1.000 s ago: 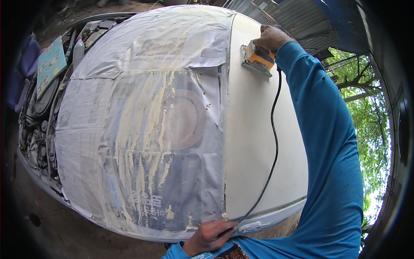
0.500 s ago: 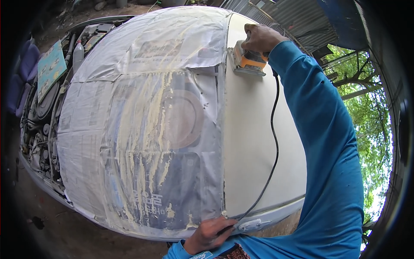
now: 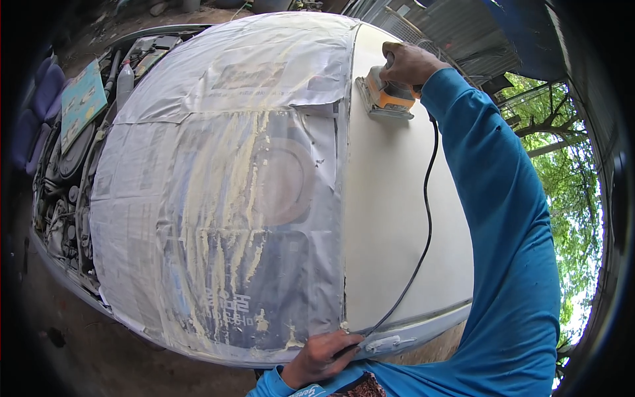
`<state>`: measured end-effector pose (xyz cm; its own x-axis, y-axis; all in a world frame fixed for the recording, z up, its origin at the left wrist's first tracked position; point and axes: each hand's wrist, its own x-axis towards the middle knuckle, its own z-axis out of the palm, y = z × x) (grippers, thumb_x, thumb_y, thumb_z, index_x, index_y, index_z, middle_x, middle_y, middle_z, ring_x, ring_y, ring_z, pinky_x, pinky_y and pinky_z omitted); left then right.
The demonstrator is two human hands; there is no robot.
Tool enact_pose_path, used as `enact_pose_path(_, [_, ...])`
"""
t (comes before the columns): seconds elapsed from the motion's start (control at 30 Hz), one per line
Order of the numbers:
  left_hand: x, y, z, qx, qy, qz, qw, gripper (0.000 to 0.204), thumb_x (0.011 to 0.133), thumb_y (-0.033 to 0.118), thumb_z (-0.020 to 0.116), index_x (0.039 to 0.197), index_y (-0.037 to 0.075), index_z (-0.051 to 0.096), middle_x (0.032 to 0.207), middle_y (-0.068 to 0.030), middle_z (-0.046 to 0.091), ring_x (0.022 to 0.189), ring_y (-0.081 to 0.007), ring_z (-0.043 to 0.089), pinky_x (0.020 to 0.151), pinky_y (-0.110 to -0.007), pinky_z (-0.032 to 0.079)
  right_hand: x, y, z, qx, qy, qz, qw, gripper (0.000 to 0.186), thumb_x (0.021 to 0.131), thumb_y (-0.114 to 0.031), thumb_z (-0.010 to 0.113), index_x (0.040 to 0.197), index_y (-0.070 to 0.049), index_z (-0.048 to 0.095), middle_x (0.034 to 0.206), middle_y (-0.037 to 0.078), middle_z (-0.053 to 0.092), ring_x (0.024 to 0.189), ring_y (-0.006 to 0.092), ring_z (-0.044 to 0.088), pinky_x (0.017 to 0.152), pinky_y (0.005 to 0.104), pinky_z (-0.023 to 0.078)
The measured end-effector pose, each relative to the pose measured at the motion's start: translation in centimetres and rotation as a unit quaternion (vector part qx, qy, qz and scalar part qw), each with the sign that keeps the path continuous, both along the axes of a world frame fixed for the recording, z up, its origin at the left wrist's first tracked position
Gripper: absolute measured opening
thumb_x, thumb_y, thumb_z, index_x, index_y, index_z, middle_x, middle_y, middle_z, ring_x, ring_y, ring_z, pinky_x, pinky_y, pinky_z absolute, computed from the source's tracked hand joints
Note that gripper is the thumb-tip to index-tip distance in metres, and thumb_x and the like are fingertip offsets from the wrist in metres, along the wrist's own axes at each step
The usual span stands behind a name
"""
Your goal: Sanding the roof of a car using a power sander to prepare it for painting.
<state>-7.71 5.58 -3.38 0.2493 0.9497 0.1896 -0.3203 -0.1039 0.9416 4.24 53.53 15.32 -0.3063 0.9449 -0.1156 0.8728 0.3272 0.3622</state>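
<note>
My right hand is closed over an orange and grey electric sander at the far right. The sander's pad rests on the cream-coloured car roof, near its far edge. From the sander a black power cord hangs in a curve over the roof to the near side. There my left hand is closed with the cord running into its fingers, at the roof's near edge by the windshield corner. Sheets of masking paper cover the windshield side, streaked with pale yellow dried filler or paint.
To the left lies an exposed engine bay, with a clear plastic bottle and a light-blue patterned board on it. Purple seats stand beyond. Corrugated metal sheets rise behind the far right edge.
The sander and my right hand have shifted slightly to the right and nearer in the picture, and the cord swung right with them. My left hand stays in place.
</note>
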Motion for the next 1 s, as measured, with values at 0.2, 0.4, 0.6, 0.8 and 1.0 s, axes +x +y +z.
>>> enact_pose_path(0.2, [-0.1, 0.0, -0.2, -0.005, -0.006, -0.003, 1.0, 0.034, 0.081, -0.006, 0.075, 0.114, 0.0, 0.07, 0.086, -0.0159, 0.072, 0.071, -0.0259, 0.071, 0.063, -0.033, 0.054, 0.0, 4.1, -1.2, 0.04, -0.02, -0.023, 0.999, 0.053, 0.082, -0.037, 0.071, 0.125, -0.007, 0.063, 0.117, 0.017, 0.072, 0.104, 0.0308, 0.071, 0.09, 0.0406, 0.058])
enact_pose_path(0.4, [-0.1, 0.1, -0.2, -0.006, -0.018, -0.006, 1.0, 0.034, 0.081, -0.007, 0.075, 0.114, -0.001, 0.069, 0.085, -0.0164, 0.071, 0.071, -0.0265, 0.071, 0.062, -0.033, 0.054, -0.5, 4.0, -0.8, 0.007, -0.011, -0.012, 1.0, 0.047, 0.081, -0.036, 0.072, 0.117, -0.008, 0.064, 0.11, 0.017, 0.072, 0.098, 0.0302, 0.071, 0.084, 0.0428, 0.057])
enact_pose_path(0.6, [-0.1, 0.2, 0.0, 0.012, -0.013, -0.002, 1.0, 0.034, 0.08, -0.008, 0.076, 0.112, -0.001, 0.069, 0.084, -0.0157, 0.07, 0.069, -0.0259, 0.069, 0.06, -0.033, 0.052, -0.5, 0.4, -0.6, 0.01, -0.006, 0.032, 0.999, 0.044, 0.079, -0.036, 0.072, 0.114, -0.01, 0.064, 0.106, 0.018, 0.073, 0.095, 0.0322, 0.071, 0.083, 0.0434, 0.057])
enact_pose_path(0.8, [0.0, 0.0, -0.1, 0.015, -0.002, -0.002, 1.0, 0.034, 0.081, -0.007, 0.077, 0.112, 0.0, 0.069, 0.084, -0.015, 0.07, 0.07, -0.0255, 0.069, 0.061, -0.032, 0.052, -0.8, -3.2, 0.1, -0.01, -0.022, 0.047, 0.999, 0.047, 0.078, -0.035, 0.072, 0.117, -0.009, 0.063, 0.106, 0.021, 0.071, 0.095, 0.0365, 0.071, 0.083, 0.0448, 0.057])
enact_pose_path(1.0, [0.2, -0.2, -0.3, 0.022, -0.002, 0.004, 1.0, 0.033, 0.082, -0.008, 0.076, 0.113, 0.0, 0.068, 0.086, -0.0153, 0.07, 0.072, -0.0255, 0.07, 0.063, -0.033, 0.053, -0.3, -6.4, 0.4, 0.008, -0.043, 0.057, 0.997, 0.043, 0.08, -0.037, 0.073, 0.114, -0.012, 0.065, 0.114, 0.015, 0.068, 0.098, 0.0335, 0.072, 0.083, 0.0437, 0.06])
